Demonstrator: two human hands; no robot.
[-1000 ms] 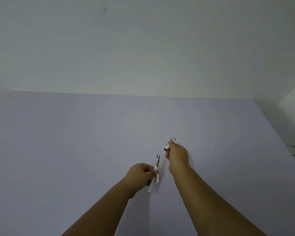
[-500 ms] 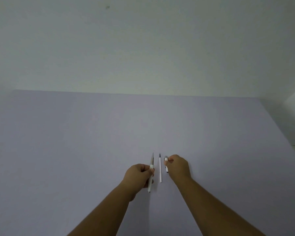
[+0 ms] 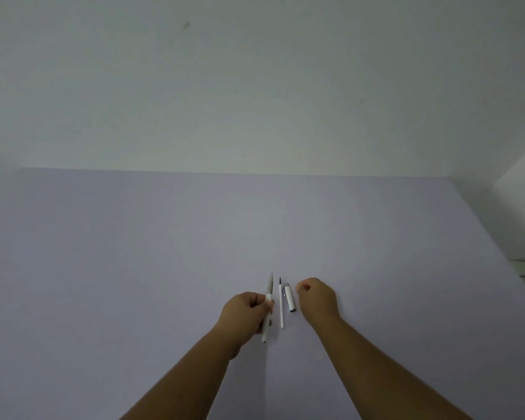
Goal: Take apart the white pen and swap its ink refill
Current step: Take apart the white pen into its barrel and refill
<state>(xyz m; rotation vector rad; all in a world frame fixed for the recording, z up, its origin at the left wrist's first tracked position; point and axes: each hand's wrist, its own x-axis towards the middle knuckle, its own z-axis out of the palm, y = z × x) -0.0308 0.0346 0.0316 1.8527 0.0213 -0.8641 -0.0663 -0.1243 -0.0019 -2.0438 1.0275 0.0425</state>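
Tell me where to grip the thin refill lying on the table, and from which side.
Pinch the refill at mid-length from above, fingertips on its two long sides. It lies flat, dark tip pointing away, in a narrow gap between the pen body in the left hand and the cap, so sideways approaches look crowded.

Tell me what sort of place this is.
Probably a bare indoor worktable against a plain wall: a lavender tabletop, a blank off-white wall behind it, and only pen parts such as the ink refill laid out.

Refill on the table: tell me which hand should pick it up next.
Right. The right hand holds nothing and sits just beyond the cap from the refill; the left hand is gripping the pen body.
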